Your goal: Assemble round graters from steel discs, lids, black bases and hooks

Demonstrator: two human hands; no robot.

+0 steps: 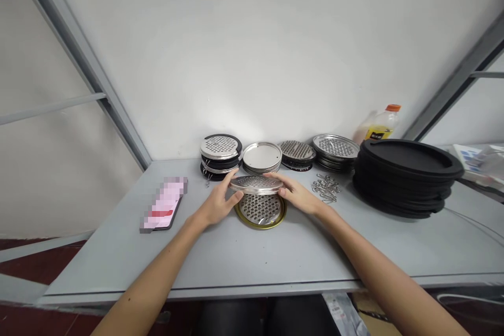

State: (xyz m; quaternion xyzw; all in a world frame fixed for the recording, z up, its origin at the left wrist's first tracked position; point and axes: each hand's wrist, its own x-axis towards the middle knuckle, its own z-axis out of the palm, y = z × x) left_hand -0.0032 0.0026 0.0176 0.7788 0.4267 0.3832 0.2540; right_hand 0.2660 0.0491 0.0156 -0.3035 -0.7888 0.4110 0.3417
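Between my hands is a round perforated metal grater disc, possibly more than one stacked, tilted and raised at its near edge. My left hand grips its left rim with thumb and fingers. On the opposite rim, my right hand is closed in the same way. Beneath it, partly covered, a second grater disc with larger holes lies in a gold-edged round rim on the table. Just behind my hands stands a stack of plain round metal plates.
Along the wall are a stack of grater discs with black rings, a dark grater disc and more graters. Small metal clips lie near a tall stack of black rings. A bottle stands behind; a phone lies left.
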